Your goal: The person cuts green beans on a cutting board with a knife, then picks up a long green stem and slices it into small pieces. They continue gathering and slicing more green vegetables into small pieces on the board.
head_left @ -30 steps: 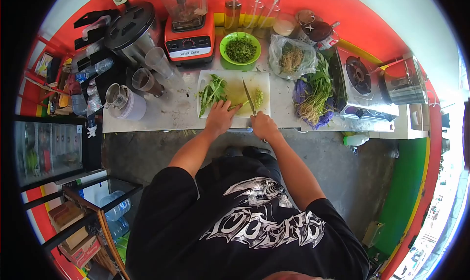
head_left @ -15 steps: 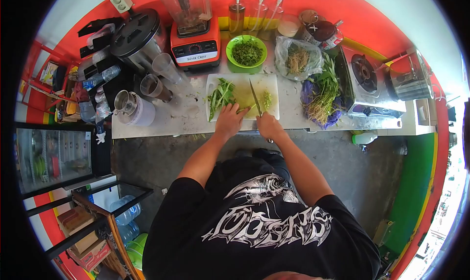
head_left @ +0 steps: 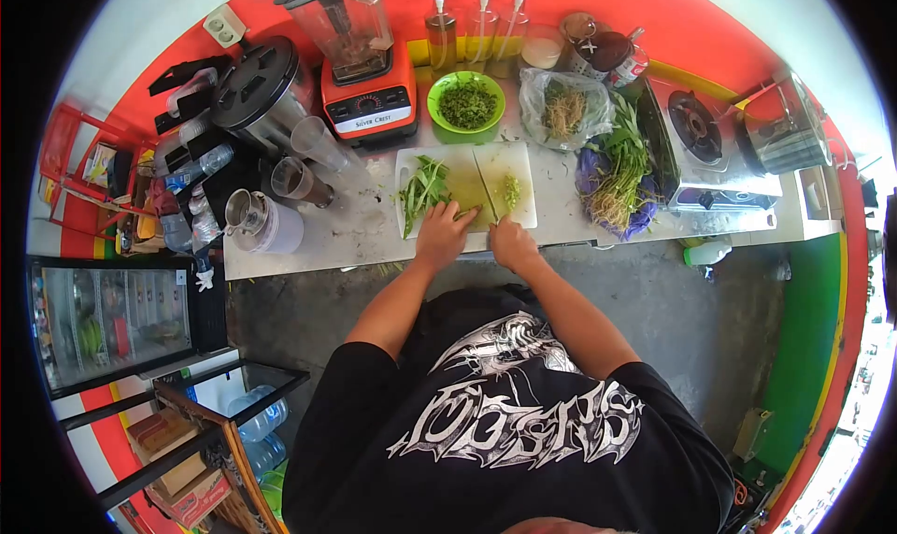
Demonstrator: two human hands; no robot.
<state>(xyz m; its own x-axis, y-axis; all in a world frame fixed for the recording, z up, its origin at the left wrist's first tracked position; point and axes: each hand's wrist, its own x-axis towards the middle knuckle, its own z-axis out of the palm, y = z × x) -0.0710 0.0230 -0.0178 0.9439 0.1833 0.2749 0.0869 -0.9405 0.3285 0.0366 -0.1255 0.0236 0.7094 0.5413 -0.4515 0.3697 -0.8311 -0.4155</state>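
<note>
My left hand (head_left: 443, 232) is closed on the cut ends of the leafy greens (head_left: 426, 190), which lie on the left part of the white cutting board (head_left: 519, 156). In my right hand (head_left: 514, 245) is the handle of a knife (head_left: 488, 186), its blade pointing away from me across the board. A small pile of chopped pale green pieces (head_left: 511, 190) sits right of the blade. Behind the board stands a green bowl (head_left: 466, 132) filled with chopped greens.
A red blender (head_left: 371, 104) and clear cups (head_left: 293, 181) stand to the left. On the right are a plastic bag of roots (head_left: 564, 112), bundled greens (head_left: 624, 174) and a gas stove (head_left: 696, 130). Pump bottles (head_left: 441, 39) line the back wall.
The knife blade has turned to a more upright, edge-on look. My hands stay in nearly the same place on the board, while the whole view has shifted slightly.
</note>
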